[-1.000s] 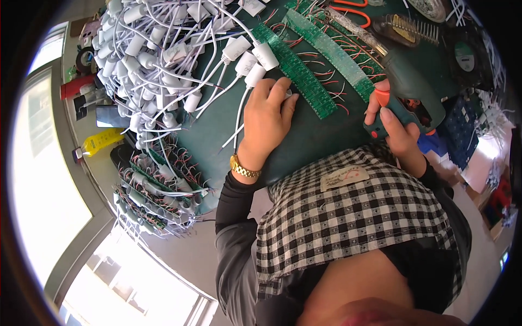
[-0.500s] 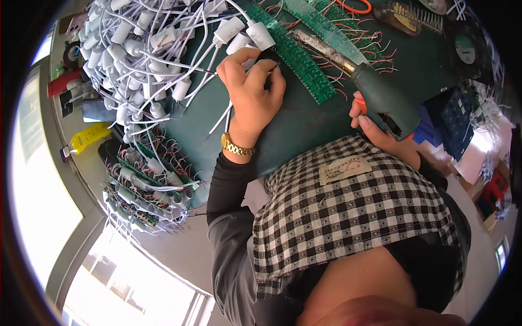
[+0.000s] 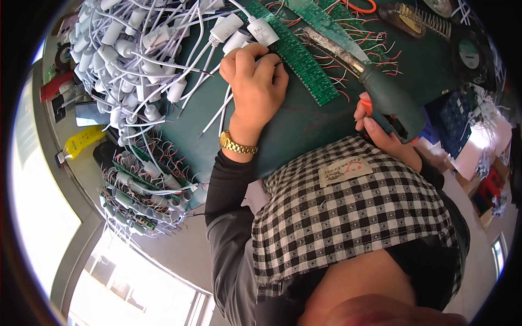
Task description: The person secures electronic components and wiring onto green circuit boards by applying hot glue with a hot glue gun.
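Head view: left hand (image 3: 254,76) lay closed on a white cable connector (image 3: 255,54) beside the green circuit strip (image 3: 302,57). Right hand (image 3: 380,127) was clamped round a dark green soldering gun (image 3: 389,98) on the green surface (image 3: 293,130).

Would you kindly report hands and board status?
Left hand pressing on green strip board. Right hand gripping glue gun. White cables crowd left side.
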Motion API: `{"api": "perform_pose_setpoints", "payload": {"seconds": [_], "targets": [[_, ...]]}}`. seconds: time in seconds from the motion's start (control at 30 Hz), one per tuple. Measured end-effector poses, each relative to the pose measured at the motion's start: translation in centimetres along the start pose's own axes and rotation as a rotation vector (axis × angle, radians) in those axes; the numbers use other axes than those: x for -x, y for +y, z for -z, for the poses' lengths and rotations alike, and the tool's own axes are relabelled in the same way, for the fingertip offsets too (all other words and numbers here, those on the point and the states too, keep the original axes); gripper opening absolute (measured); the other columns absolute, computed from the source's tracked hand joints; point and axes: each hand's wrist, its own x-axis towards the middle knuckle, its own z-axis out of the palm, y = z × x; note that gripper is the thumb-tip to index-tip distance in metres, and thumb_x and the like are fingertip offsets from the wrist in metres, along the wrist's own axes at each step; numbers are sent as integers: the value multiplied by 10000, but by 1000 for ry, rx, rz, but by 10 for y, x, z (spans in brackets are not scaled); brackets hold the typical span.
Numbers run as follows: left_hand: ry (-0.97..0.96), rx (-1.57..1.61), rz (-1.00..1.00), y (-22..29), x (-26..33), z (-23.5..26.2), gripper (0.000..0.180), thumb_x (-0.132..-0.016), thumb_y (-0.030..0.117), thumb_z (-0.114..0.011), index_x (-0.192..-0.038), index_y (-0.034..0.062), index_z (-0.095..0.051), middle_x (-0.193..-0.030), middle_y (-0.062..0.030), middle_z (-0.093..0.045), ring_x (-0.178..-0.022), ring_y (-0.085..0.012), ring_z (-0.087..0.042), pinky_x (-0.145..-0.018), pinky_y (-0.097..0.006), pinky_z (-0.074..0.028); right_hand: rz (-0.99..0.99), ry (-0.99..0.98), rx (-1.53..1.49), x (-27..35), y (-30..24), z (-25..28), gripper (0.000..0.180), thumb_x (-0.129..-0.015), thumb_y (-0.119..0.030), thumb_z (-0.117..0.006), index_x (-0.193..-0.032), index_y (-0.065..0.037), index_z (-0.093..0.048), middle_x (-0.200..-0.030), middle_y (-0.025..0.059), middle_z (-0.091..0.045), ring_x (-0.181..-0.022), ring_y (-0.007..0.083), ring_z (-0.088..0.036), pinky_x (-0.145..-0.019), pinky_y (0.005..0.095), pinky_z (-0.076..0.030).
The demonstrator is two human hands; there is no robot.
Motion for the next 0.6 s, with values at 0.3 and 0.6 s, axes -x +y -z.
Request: {"api": "perform_pose_setpoints", "payload": {"seconds": [0.3,0.6], "targets": [[-12,51,-28,-3,-2,1,177,-680,36,-692,-838,89,-633,-972,-56,-566,-947,-275,-480,-858,-376,-322,183,-251,713,14,25,27,309,-838,-75,-570,-1137,-25,-511,-920,51,-555,-715,100,-555,-648,248,-479],[-16,-6,-12,-4,0,-2,192,-701,33,-691,-872,76,-617,-977,-67,-559,-960,-290,-475,-862,-388,-337,106,-24,562,8,23,11,210,-645,-26,-690,-849,-51,-647,-763,68,-624,-623,224,-613,-547,302,-492]]}}
